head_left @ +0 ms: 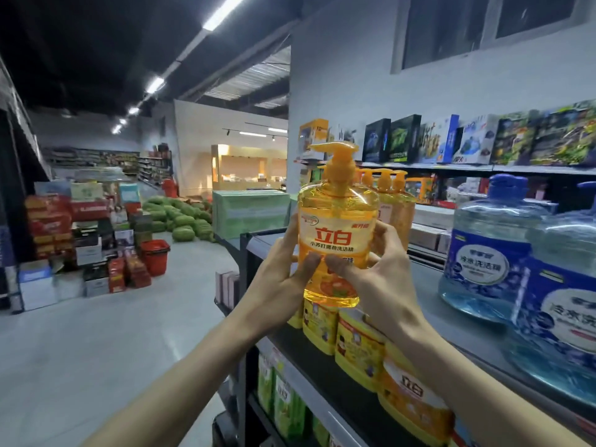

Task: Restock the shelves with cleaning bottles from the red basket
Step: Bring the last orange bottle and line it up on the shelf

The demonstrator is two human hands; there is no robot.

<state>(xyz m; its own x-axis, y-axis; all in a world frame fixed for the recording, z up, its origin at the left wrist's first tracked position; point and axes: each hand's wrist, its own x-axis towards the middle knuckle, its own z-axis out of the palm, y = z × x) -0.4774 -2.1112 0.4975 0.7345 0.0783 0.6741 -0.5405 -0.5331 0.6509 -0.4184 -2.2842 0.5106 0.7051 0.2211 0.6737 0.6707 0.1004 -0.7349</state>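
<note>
An orange pump bottle of dish soap [337,221] is held upright in the air, above the left end of the grey top shelf [451,304]. My left hand [283,272] grips its left side and my right hand [377,269] grips its right side, both thumbs on the label. Behind it, several matching orange pump bottles [392,201] stand on the shelf. A stack of red baskets [155,254] sits on the floor far to the left.
Two large blue water-like detergent jugs [490,246] stand on the shelf at right. Yellow bottles [358,346] fill the shelf below, green ones [283,401] lower still. Boxed goods [483,140] line the wall shelf. Cartons and watermelons [183,217] lie across the aisle.
</note>
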